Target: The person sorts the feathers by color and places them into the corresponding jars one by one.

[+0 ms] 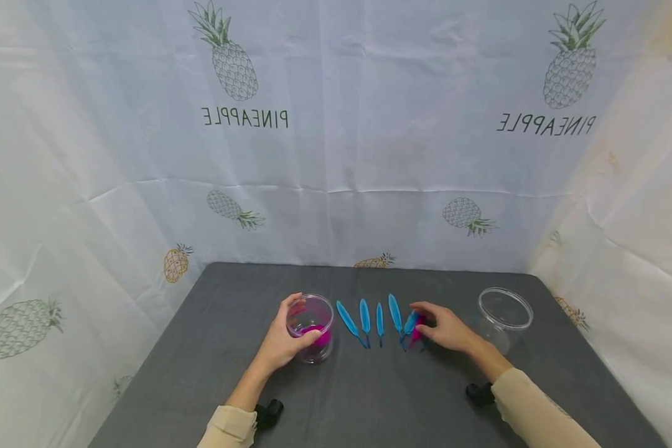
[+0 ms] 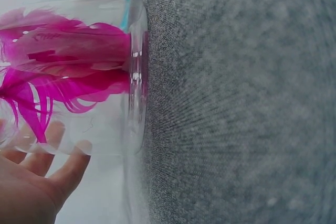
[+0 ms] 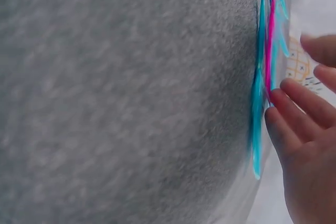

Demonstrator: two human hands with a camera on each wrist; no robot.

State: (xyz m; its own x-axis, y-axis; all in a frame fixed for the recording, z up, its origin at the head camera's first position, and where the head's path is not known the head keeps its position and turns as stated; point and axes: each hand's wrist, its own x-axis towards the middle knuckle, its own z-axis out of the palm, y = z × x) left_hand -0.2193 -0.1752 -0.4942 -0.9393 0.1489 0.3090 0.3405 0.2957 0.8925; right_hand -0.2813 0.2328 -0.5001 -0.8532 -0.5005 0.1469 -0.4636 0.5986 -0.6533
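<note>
My left hand (image 1: 280, 341) holds a clear plastic jar (image 1: 315, 357) upright on the table, thumb on the near side and fingers around the left. Inside it, bright pink feathers (image 2: 68, 51) show through the wall. My right hand (image 1: 450, 328) is over the right end of a row of feathers, thumb and fingers spread apart. Under it lies a pink feather (image 1: 419, 325), partly covered, beside a blue feather (image 1: 410, 322). In the right wrist view, fingertips meet the end of the pink feather (image 3: 271, 40); no pinch shows.
Between the jar and my right hand, several blue feathers (image 1: 365, 316) lie side by side on the dark grey table (image 1: 358, 398). A second clear jar (image 1: 503, 326) stands at the right, behind my right wrist. White pineapple-print curtain (image 1: 336, 143) surrounds the table.
</note>
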